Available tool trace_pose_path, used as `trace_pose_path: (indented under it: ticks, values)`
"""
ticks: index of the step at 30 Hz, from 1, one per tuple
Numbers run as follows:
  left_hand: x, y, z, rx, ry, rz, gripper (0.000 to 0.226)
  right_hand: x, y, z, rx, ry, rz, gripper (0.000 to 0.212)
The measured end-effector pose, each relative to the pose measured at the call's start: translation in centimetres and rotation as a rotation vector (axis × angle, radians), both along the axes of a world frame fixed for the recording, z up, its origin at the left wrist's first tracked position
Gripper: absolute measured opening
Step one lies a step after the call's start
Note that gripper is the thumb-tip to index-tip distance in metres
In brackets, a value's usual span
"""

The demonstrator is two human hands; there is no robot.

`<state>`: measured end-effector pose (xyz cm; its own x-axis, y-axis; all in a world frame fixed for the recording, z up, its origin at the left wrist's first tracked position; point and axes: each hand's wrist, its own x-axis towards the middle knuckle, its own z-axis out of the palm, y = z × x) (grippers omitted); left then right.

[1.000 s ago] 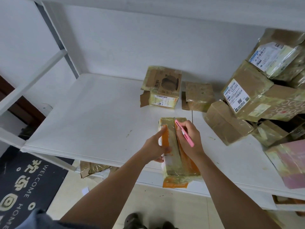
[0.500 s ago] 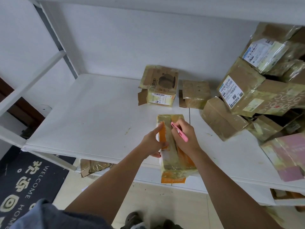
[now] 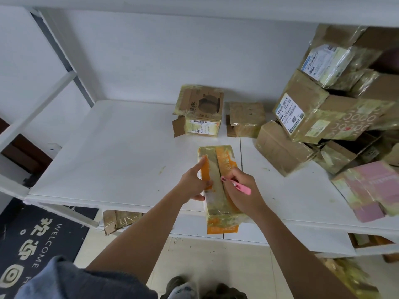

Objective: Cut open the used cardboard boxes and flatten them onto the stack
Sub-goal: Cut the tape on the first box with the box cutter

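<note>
1. A white shelf board (image 3: pixel 112 152) spans the view, with a white wall behind it and a tiled floor below.
2. A heap of taped brown cardboard boxes (image 3: pixel 319 117) fills the right end of the shelf, several bearing printed labels; a pink box (image 3: pixel 367 188) lies at its near edge.
3. A dark doormat (image 3: pixel 32 240) with white lettering lies on the floor at lower left.
4. Two small brown boxes stand near the back wall: one with a round cut-out (image 3: pixel 199 111), and a plainer one (image 3: pixel 246 118) just beside it on the right.
5. The orange box (image 3: pixel 218 158), wrapped in yellowish tape, lies lengthwise on the shelf's front edge, its near end overhanging.
6. The left hand (image 3: pixel 193 184) rests on the box's left side, forefinger stretched along the top, thumb tucked at the side.
7. The right hand (image 3: pixel 243 193) is curled round a pink cutter (image 3: pixel 237 186), its tip at the centre seam of the box.
</note>
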<state>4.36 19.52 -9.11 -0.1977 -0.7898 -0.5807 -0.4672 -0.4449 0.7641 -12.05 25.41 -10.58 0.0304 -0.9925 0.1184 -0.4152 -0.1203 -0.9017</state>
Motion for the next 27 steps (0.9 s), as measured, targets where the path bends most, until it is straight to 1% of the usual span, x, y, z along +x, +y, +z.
trace_pose_path:
  ticks: [4,9,11,13,15,16,18,19,20,23,24,27]
  values:
    - [-0.3,0.1,0.1,-0.009,-0.025,0.010,0.076,-0.1,3.2,0.2,0.049,-0.013,0.020,0.026]
    - [-0.8,0.2,0.3,0.000,-0.062,0.029,0.076,-0.4,8.3,0.7,-0.029,0.095,0.019,0.023]
    - [-1.0,0.2,0.4,0.005,-0.075,0.034,0.076,-0.9,9.6,0.9,-0.030,0.117,-0.017,0.029]
    - [-1.3,0.3,0.7,0.015,-0.086,0.040,0.076,-1.3,10.6,0.8,-0.020,0.085,-0.060,0.031]
    - [-1.5,0.5,0.8,0.021,-0.074,0.054,0.076,-1.3,11.4,0.8,-0.036,0.001,-0.156,0.014]
    - [-1.6,0.6,0.9,0.017,-0.065,0.067,0.076,-1.2,11.6,0.6,-0.050,-0.052,-0.254,0.011]
    - [-2.1,0.9,1.0,0.003,-0.055,0.096,0.075,-1.3,11.7,0.1,-0.071,-0.149,-0.486,0.022]
    - [-2.4,1.1,1.1,-0.001,-0.048,0.116,0.074,-1.3,11.6,-0.2,-0.081,-0.183,-0.575,0.027]
    - [-2.9,1.4,1.1,-0.002,-0.035,0.141,0.074,-1.2,11.6,-0.5,-0.090,-0.209,-0.623,0.027]
    - [-4.1,2.1,0.8,-0.041,-0.024,0.199,0.074,-0.5,11.1,-0.9,-0.119,-0.248,-0.647,0.008]
    - [-4.4,2.3,0.7,-0.066,-0.033,0.209,0.073,-0.3,10.8,-0.9,-0.144,-0.249,-0.643,0.007]
    - [-4.5,2.7,0.4,-0.124,-0.103,0.189,0.074,-0.4,9.2,-0.6,-0.193,-0.253,-0.684,0.017]
